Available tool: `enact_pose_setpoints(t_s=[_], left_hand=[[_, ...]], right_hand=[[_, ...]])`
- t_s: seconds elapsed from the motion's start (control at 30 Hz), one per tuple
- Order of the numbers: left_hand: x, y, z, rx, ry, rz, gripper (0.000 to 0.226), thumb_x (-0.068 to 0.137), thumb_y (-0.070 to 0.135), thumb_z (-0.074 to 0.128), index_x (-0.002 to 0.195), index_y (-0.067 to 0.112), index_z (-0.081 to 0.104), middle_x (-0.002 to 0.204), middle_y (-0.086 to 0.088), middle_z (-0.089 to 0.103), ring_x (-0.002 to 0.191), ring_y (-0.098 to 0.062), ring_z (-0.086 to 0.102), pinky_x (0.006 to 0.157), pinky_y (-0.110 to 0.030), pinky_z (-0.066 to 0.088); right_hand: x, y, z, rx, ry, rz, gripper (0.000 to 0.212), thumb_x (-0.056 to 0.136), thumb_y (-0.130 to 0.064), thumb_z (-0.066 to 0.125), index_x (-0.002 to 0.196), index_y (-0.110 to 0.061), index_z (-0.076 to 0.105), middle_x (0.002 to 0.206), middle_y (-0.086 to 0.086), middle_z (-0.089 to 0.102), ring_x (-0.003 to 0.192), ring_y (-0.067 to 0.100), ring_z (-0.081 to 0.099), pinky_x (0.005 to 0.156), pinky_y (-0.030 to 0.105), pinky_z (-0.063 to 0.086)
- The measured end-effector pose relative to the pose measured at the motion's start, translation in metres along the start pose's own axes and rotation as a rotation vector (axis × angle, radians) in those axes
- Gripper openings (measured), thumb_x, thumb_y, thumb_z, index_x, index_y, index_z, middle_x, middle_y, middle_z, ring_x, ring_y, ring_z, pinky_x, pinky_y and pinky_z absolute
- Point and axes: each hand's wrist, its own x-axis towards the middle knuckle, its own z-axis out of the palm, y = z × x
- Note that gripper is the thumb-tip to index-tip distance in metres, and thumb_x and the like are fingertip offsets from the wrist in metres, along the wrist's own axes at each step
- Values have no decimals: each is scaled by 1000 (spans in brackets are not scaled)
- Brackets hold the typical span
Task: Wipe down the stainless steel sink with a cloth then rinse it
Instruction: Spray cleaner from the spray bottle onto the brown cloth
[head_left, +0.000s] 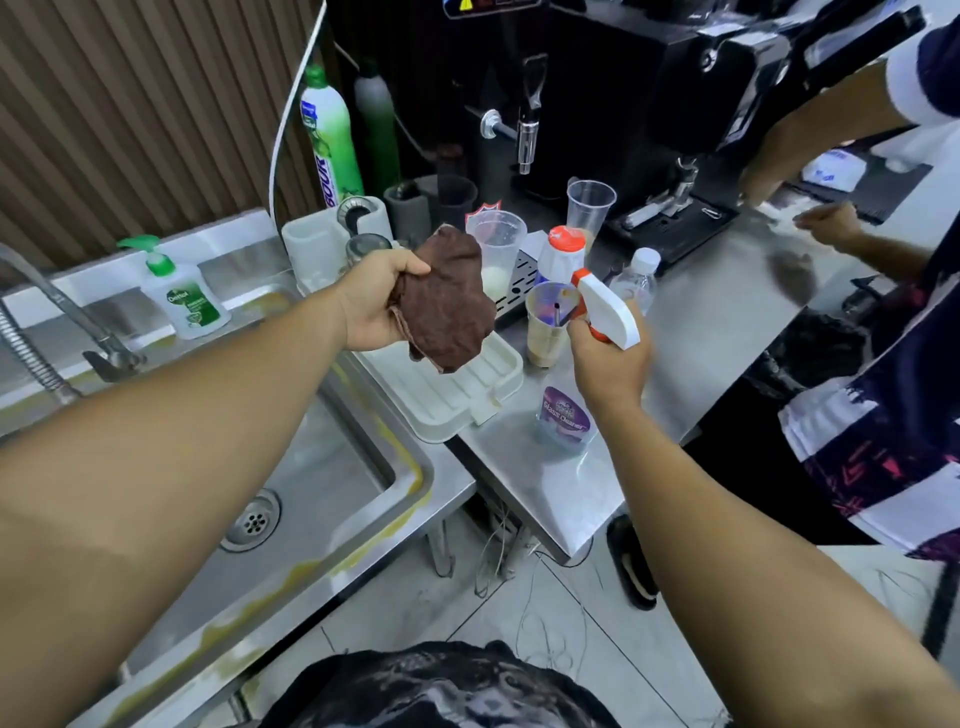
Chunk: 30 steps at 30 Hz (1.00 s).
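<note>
My left hand (376, 301) grips a crumpled brown cloth (447, 301) in the air above a white draining tray (447, 395). Around the neck of a glass-cleaner spray bottle (563, 421) curls my right hand (608, 358); its white and orange trigger head (608, 306) sticks up above my fingers, over the steel counter. The stainless steel sink (332, 467) lies lower left, partly under my left forearm, with its drain (252, 519) showing and yellowish stains along the rim. The tap (62, 322) reaches in from the far left.
A hand-soap pump bottle (182, 296) stands on the sink ledge, a green dish-soap bottle (327, 140) behind it. Plastic cups (589, 208), small bottles and a black drinks machine (571, 104) crowd the counter. Another person (883, 364) stands at the right, hands on the counter.
</note>
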Motion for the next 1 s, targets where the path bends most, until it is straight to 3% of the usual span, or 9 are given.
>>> enact_pose_setpoints(t_s=[0.17,0.27,0.4,0.5,0.6,0.7,0.8,0.9,1.0], left_hand=[[-3,-11,-3,-43,27,3,31,98,19,36,87,13,64,73,-3,73,55,-17,67,45,-18,48],[-5,-17,-6,-61,59,8,26,95,20,40,100,13,64,87,-6,74,70,-20,70,54,-23,53],[-14,-22,-7,-84,62,-13,28,96,19,39,101,11,66,88,-7,74,68,-21,71,52,-24,54],[-27,-20,-8,-89,64,-4,27,97,18,40,98,10,66,80,-6,73,61,-19,70,48,-21,52],[-39,-18,-15,-67,78,2,26,95,20,44,107,12,65,93,-8,72,77,-23,69,59,-25,57],[-56,-15,-26,-37,93,8,26,95,20,46,111,12,64,99,-10,71,83,-25,67,61,-26,57],[-76,-13,-41,8,88,12,26,94,21,48,111,12,65,100,-9,71,83,-25,67,62,-26,55],[-102,-11,-56,77,88,18,23,93,21,51,105,12,68,95,-7,73,81,-23,68,62,-27,53],[-130,-8,-74,154,73,8,21,91,20,53,101,11,69,96,-8,74,84,-24,69,67,-28,54]], right_hand=[[7,3,0,-12,31,1,30,80,-23,75,80,-42,52,82,-12,62,82,16,61,64,24,49],[5,10,-2,-42,24,12,29,79,-32,79,95,-43,56,94,-8,65,87,13,63,64,14,46],[-2,19,-6,-163,17,34,54,75,-47,81,121,-25,62,104,-8,68,92,11,64,77,28,54],[-14,25,-12,-230,34,6,61,78,-53,78,125,-21,57,111,-7,60,101,12,55,82,30,45],[-31,30,-16,-305,128,-1,64,78,-59,73,124,-19,54,117,-3,54,111,18,48,88,30,37],[-54,22,-9,-286,291,18,57,84,-49,71,124,-14,52,121,2,54,113,21,47,86,24,30],[-81,3,8,-276,346,12,34,90,-35,66,113,-12,55,114,4,56,104,19,51,81,23,30],[-106,-19,34,-249,231,27,15,94,-32,59,93,-17,61,99,-1,63,83,13,55,75,34,42],[-134,-53,67,-93,-136,-2,20,97,-40,58,88,-26,67,88,-11,69,84,5,62,76,27,47]])
